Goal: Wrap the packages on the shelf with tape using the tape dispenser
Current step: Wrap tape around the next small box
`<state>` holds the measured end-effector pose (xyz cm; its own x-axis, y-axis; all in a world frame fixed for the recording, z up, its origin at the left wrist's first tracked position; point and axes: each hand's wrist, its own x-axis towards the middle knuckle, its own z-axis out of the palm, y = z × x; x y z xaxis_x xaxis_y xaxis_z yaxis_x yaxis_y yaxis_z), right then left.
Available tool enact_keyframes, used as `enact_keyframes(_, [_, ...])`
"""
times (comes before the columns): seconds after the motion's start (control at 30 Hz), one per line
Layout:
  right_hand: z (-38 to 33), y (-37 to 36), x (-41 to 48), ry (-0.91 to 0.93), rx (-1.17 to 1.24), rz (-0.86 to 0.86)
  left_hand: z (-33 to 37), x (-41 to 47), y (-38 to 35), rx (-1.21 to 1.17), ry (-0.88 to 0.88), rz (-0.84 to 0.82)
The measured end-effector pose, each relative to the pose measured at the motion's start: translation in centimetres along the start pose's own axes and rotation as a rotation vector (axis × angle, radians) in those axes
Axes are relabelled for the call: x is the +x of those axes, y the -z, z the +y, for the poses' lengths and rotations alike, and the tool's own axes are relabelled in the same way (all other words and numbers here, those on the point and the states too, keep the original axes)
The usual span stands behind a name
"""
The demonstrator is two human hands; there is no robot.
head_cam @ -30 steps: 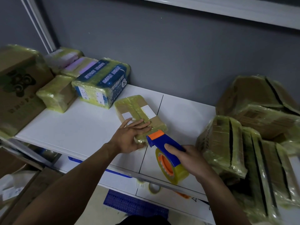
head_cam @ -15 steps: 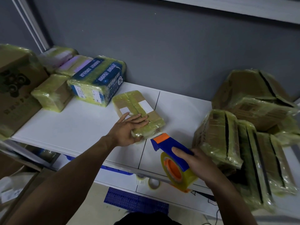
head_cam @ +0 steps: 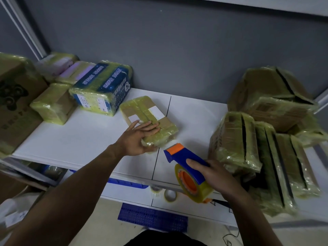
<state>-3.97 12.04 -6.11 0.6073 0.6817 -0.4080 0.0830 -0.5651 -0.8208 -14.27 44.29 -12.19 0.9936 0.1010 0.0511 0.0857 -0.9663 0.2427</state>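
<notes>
Reaching the left arm forward from the near left and pressing the left hand (head_cam: 136, 137) palm down on the near end of the flat package (head_cam: 150, 112), with the fingers (head_cam: 150, 127) straight and close together across its top and the thumb spread toward the far left. Resting that package, wrapped in yellowish tape and bearing two white labels, near the middle of the white shelf (head_cam: 79, 139), angled from far left to near right.

Stretching the right arm in from the near right and gripping the tape dispenser (head_cam: 184, 158) in the right hand (head_cam: 213, 176), fingers (head_cam: 194, 162) curled round the blue handle with the index finger lying along its top. Pointing the orange toothed end toward the package's near right corner, just beside it; not possible to tell whether touching or apart. Carrying one tape roll (head_cam: 198, 190), clear and yellowish, on the orange hub, hanging past the near edge of the shelf.

Counting one dispenser and one package under the hand. Counting five more wrapped things at the left of the shelf: one large carton (head_cam: 16, 107), one small brown package (head_cam: 53, 103), one blue package (head_cam: 101, 89) and two pale purple-topped packages (head_cam: 71, 70) behind them. Counting, in the heap of brown packages (head_cam: 262, 121) at the right, at least three standing on edge and more stacked behind, with blur hiding the exact number. Showing, below the shelf edge, one loose roll (head_cam: 170, 195) with a second partly hidden beside it, and one blue mat (head_cam: 152, 217) on the floor.
</notes>
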Motion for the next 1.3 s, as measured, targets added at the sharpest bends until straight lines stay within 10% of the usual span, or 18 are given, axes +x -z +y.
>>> enact_keyframes(0.37, [0.2,-0.9,3.1,-0.044,-0.092,0.007,3.4,1.4,-0.3,-0.066,0.316,0.078])
enact_keyframes(1.3, [-3.0,-2.8,9.6,-0.132,-0.328,0.040,4.5,1.1,-0.4,-0.097,0.259,0.106])
